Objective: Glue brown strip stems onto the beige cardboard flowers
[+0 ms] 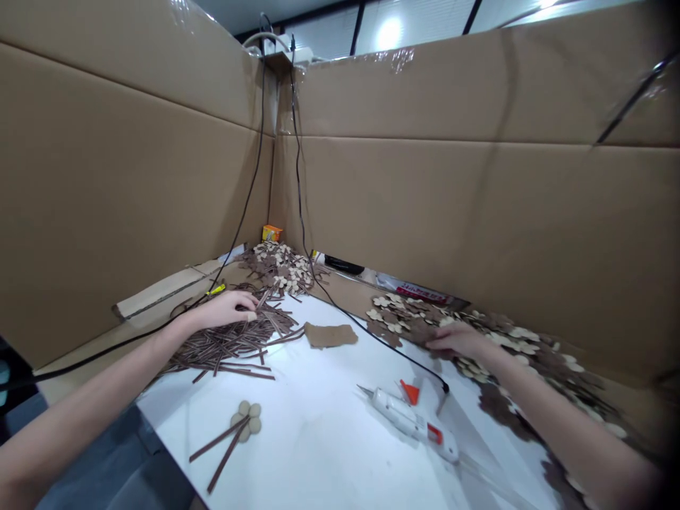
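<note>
My left hand [239, 308] is at the pile of thin brown strips [234, 340] on the left, its fingers bent together over the strips; what they hold is hard to see. My right hand [454, 340] touches the pile of brown and cream flower-shaped pieces [510, 340] on the right, fingers pressed together at a brown piece. Near the front edge lies a cream flower piece [253, 418] with two brown strips [226, 453] across it. A white glue gun [406, 418] rests right of centre, nozzle towards the left.
A brown scrap [330, 336] lies mid-table. A black cable [345, 312] crosses the white board [319, 425]. Another mixed pile [287, 269] sits in the back corner beside an orange box [271, 233]. Tall cardboard walls [425, 191] enclose the back and left.
</note>
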Available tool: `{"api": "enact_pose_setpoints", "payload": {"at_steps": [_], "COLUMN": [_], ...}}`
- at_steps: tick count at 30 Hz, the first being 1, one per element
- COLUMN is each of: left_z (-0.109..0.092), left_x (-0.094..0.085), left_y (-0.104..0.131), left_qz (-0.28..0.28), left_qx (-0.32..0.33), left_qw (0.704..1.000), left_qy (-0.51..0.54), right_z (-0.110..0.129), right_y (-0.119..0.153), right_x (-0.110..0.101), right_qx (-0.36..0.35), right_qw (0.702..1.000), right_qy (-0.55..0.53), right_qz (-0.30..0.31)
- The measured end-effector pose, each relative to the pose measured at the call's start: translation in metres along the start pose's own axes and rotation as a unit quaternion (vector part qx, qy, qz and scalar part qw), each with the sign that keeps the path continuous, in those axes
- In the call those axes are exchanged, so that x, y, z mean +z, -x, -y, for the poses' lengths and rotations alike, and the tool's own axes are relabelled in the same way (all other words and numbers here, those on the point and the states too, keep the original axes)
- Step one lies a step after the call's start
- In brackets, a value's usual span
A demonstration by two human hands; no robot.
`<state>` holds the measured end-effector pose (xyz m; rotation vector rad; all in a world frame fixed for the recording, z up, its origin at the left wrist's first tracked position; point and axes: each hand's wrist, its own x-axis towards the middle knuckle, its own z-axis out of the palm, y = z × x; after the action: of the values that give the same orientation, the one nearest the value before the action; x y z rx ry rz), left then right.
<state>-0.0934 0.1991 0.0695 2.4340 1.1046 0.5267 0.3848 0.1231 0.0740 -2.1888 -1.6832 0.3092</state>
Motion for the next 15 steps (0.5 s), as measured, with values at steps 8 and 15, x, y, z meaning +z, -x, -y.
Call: {"api": "enact_pose_setpoints", "payload": {"at_steps": [8, 15], "left_z": [0.045, 0.061], "left_x": [0.029, 0.018], "left_y": [-0.026, 0.001], "left_qz": [0.023, -0.029], "left_qx": [0.005, -0.013], "left_qw": [0.999, 0.999], "left_qy": [-0.023, -0.015], "right_z": [0.054, 0.106], "right_y": [0.050, 0.185], "right_x": [-0.083, -0.001], "right_qx": [-0.153, -0.426], "right_qw": [0.972, 0.896], "right_qy": [0.154, 0.098], "right_qz": [-0.090, -0.075]}}
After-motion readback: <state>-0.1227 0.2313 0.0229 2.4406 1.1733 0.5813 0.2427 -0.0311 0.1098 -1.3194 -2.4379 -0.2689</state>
